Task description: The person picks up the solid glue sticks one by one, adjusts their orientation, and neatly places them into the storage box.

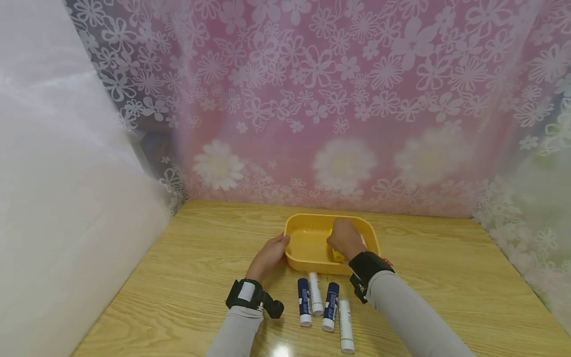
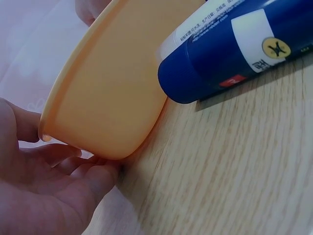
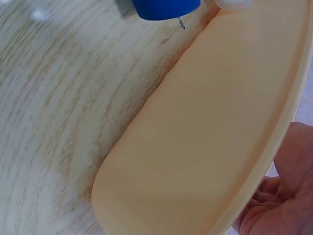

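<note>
My left hand [image 1: 270,255] grips the left end of a yellow plastic bin [image 1: 308,267], thumb at the rim and fingers against the outer wall in the left wrist view. Inside the bin's right half is my right hand [image 1: 346,239], its fingers curled over a bright yellow item [image 1: 337,256] that it mostly covers. A bit of something white [image 1: 363,241] shows beside that hand. In the right wrist view the bin wall [image 3: 195,117] hides part of the right hand [image 3: 286,196] and what it holds.
In front of the bin lie two blue glue sticks [image 1: 305,301] and two white glue sticks [image 1: 315,293], roughly side by side on the wooden table [image 1: 214,238]. Behind the table hangs a pink flowered curtain [image 1: 285,124]; a white sheet [image 1: 67,173] stands at the left.
</note>
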Demonstrator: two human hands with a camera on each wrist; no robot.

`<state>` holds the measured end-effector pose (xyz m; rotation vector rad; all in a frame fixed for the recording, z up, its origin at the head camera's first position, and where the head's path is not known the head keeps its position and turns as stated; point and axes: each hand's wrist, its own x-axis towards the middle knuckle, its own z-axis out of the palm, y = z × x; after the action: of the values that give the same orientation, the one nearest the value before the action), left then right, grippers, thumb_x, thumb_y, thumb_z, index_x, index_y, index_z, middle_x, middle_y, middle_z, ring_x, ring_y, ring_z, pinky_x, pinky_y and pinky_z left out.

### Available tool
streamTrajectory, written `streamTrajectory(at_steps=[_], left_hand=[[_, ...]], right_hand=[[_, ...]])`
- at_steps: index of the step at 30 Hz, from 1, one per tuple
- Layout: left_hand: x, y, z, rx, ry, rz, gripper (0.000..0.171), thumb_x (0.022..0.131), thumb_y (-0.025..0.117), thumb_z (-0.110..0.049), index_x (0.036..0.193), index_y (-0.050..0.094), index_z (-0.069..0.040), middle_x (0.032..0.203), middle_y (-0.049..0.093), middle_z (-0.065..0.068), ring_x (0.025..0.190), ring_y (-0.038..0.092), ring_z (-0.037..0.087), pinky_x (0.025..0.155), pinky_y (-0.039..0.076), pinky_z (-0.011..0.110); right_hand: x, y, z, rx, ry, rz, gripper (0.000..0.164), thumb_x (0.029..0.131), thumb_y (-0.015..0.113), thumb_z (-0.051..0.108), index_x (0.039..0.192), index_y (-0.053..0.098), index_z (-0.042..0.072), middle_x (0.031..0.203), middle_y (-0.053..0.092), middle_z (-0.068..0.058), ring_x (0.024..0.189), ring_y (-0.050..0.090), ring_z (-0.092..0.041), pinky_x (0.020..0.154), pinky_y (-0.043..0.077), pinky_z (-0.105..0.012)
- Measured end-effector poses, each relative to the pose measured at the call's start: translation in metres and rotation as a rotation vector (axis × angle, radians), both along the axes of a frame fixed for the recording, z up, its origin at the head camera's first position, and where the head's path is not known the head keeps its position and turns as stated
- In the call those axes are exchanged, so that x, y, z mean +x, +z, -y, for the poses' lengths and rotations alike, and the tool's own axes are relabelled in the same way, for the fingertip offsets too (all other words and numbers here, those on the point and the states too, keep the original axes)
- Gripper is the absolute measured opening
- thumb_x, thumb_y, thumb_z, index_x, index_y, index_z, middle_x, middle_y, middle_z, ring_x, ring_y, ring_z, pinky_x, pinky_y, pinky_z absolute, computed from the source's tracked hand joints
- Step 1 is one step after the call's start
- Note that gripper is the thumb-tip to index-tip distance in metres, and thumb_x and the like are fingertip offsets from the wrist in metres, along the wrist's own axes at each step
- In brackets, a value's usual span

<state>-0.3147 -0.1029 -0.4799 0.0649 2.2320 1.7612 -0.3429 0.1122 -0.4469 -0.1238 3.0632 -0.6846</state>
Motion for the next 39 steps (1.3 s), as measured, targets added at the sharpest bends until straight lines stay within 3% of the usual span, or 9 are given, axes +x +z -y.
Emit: streamTrajectory(at_steps=[24, 39], left_hand=[[-0.0016, -0.0023, 0.0009, 0.019, -0.003, 0.001, 0.056, 0.103, 0.033, -0.040, 0.148, 0.032, -0.007, 0.149, 0.038, 0.010, 0.134, 0.038, 0.026, 0.109, 0.032, 0.049], [-0.0009, -0.0027, -0.0003, 0.081, -0.020, 0.006, 0.053, 0.105, 0.030, -0.035, 0.147, 0.032, -0.003, 0.147, 0.041, 0.011, 0.134, 0.039, 0.025, 0.110, 0.030, 0.046]], right_hand=[[0.0000, -0.0001, 0.0044, -0.008, 0.009, 0.034, 0.018, 0.080, 0.057, -0.005, 0.064, 0.058, 0.001, 0.055, 0.040, -0.002, 0.050, 0.045, -0.019, 0.044, 0.035, -0.024], [0.0036, 0.0007, 0.0034, -0.032, 0.039, 0.036, 0.030, 0.080, 0.053, -0.007, 0.053, 0.050, 0.007, 0.049, 0.027, 0.001, 0.042, 0.029, -0.013, 0.039, 0.026, -0.022]])
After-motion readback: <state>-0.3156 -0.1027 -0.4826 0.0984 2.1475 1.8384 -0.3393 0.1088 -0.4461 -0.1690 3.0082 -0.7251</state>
